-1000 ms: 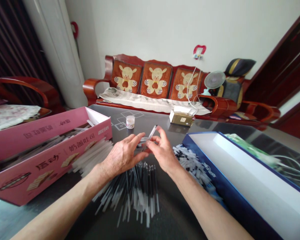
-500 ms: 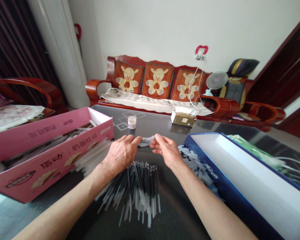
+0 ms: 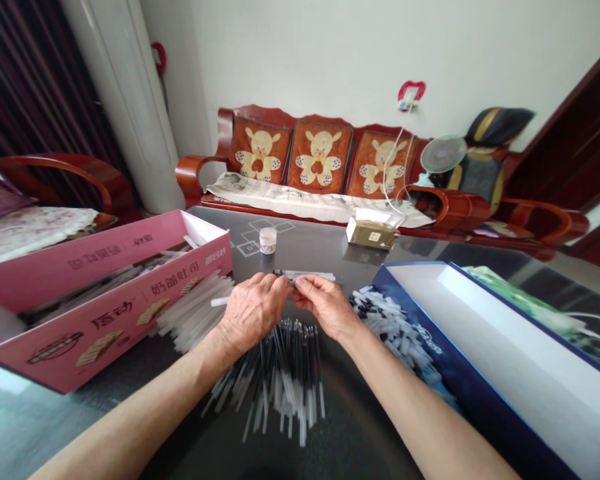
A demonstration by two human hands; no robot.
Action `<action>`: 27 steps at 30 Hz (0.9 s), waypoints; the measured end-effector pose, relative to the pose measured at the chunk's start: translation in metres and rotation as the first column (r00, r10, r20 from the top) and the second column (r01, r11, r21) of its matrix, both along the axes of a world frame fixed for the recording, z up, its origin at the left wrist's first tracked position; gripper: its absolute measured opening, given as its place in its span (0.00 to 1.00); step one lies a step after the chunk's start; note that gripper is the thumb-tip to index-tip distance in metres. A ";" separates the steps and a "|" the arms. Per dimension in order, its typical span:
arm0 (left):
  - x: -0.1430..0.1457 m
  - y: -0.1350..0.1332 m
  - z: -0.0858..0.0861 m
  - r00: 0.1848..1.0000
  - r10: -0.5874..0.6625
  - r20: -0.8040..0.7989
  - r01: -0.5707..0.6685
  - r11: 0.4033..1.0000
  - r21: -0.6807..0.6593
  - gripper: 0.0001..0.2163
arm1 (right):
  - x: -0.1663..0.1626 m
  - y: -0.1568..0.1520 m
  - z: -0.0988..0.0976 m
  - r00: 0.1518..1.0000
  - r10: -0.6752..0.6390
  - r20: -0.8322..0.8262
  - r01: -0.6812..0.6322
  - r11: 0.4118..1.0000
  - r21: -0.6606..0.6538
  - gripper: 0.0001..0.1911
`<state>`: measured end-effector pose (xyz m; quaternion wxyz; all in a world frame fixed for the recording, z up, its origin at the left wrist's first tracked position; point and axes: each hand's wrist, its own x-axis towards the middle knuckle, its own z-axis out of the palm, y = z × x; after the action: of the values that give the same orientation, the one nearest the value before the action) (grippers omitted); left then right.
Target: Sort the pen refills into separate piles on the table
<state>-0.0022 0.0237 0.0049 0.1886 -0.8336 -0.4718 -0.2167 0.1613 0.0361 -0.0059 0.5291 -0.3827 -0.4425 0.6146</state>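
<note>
My left hand (image 3: 258, 303) is closed, and a whitish translucent tube (image 3: 220, 302) sticks out of its left side. Thumb and fingers of my right hand (image 3: 325, 300) are pinched together, touching or nearly touching the left fingertips; what lies in that pinch is too small to make out. Just beyond the hands lie slim white-and-dark pen-like sticks (image 3: 313, 275). Below the hands a fanned heap of pen refills (image 3: 295, 373), dark with pale ends, rests on the dark table. Translucent tubes (image 3: 193, 317) are piled left of my left hand. Small white and black pieces (image 3: 387, 320) are heaped to the right.
A pink box (image 3: 130, 300) holding more pale tubes stands at the left, a blue box (image 3: 440, 347) with a white inside at the right. Farther back are a small white tub (image 3: 267, 241) and a tissue box (image 3: 373, 233). A wooden sofa (image 3: 200, 175) stands behind the table.
My hands have come together, with the right hand moving left to the left fingertips. The tube end now shows at the left hand's left side. The view has shifted slightly.
</note>
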 end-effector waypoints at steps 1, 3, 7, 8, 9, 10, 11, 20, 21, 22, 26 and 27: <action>0.000 0.000 0.000 1.000 0.000 -0.001 0.000 1.000 -0.012 0.14 | 0.002 0.001 0.001 0.999 0.004 0.034 -0.006 0.999 0.045 0.14; 0.000 0.000 0.001 1.000 -0.005 -0.002 0.005 0.999 -0.038 0.14 | 0.005 0.002 0.002 0.993 0.001 0.118 -0.017 0.991 0.134 0.11; 0.001 0.000 0.003 1.000 -0.018 -0.008 0.017 0.998 -0.067 0.16 | 0.010 0.003 0.005 0.976 0.002 0.219 -0.050 0.975 0.217 0.08; 0.001 -0.001 0.003 1.000 -0.016 -0.014 0.015 0.997 -0.074 0.16 | 0.011 0.003 0.006 0.979 0.020 0.205 -0.062 0.978 0.202 0.10; 0.001 -0.001 0.004 1.000 -0.012 -0.021 0.011 0.997 -0.082 0.16 | 0.012 0.002 0.006 0.982 0.037 0.185 -0.070 0.982 0.174 0.13; 0.001 -0.001 0.005 1.000 -0.009 -0.026 0.007 0.996 -0.090 0.16 | 0.012 0.002 0.007 0.984 0.046 0.174 -0.071 0.988 0.140 0.15; 0.001 -0.002 0.005 1.000 -0.007 -0.030 0.004 0.995 -0.097 0.16 | 0.011 0.002 0.007 0.982 0.039 0.182 -0.059 0.993 0.104 0.16; 0.002 -0.002 0.005 0.999 -0.012 -0.040 0.008 0.994 -0.106 0.16 | 0.010 0.003 0.003 0.944 -0.006 0.331 -0.039 0.991 0.128 0.14; 0.002 -0.002 0.005 0.999 -0.011 -0.042 0.006 0.994 -0.112 0.16 | 0.012 0.004 0.003 0.954 0.022 0.298 -0.059 0.992 0.116 0.12; 0.002 -0.001 0.005 0.999 -0.009 -0.045 0.004 0.993 -0.115 0.16 | 0.013 0.004 0.003 0.964 0.051 0.262 -0.079 0.992 0.097 0.12; 0.002 0.000 0.004 0.999 -0.007 -0.045 0.001 0.994 -0.113 0.16 | 0.016 0.003 0.004 0.978 0.141 0.151 -0.144 0.989 0.012 0.19; 0.002 0.000 0.004 0.999 -0.008 -0.041 0.003 0.994 -0.112 0.17 | 0.016 0.003 0.005 0.978 0.139 0.159 -0.140 0.990 -0.007 0.18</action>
<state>0.0000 0.0234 0.0088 0.1507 -0.8485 -0.4770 -0.1729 0.1771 0.0392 -0.0013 0.4486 -0.3975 -0.5101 0.6169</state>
